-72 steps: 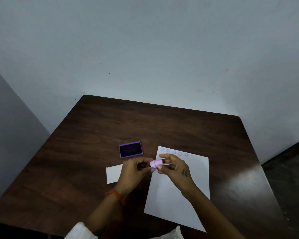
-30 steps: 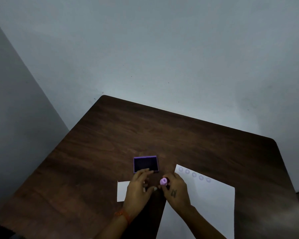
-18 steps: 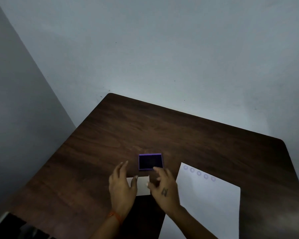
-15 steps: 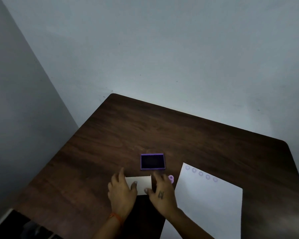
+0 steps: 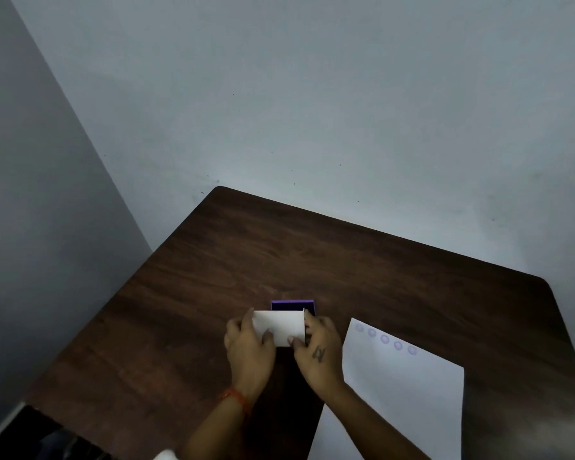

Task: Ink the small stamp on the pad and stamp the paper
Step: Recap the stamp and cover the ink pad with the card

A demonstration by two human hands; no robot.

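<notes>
Both hands hold a small white rectangular lid [image 5: 279, 327] just over the near part of the purple ink pad [image 5: 292, 305], which shows only along its far edge. My left hand [image 5: 248, 353] grips the lid's left side and my right hand [image 5: 319, 350] grips its right side. The white paper [image 5: 399, 400] lies to the right, with a row of several purple round stamp marks [image 5: 384, 339] along its far edge. The small pink stamp is hidden from view.
The dark brown wooden table [image 5: 346, 260] stands in a corner, with grey walls at the back and on the left. Its right edge runs close beyond the paper.
The right hand set the pink stamp down beside the pad. Both hands then took hold of the white lid and lifted it from the table towards the ink pad.
</notes>
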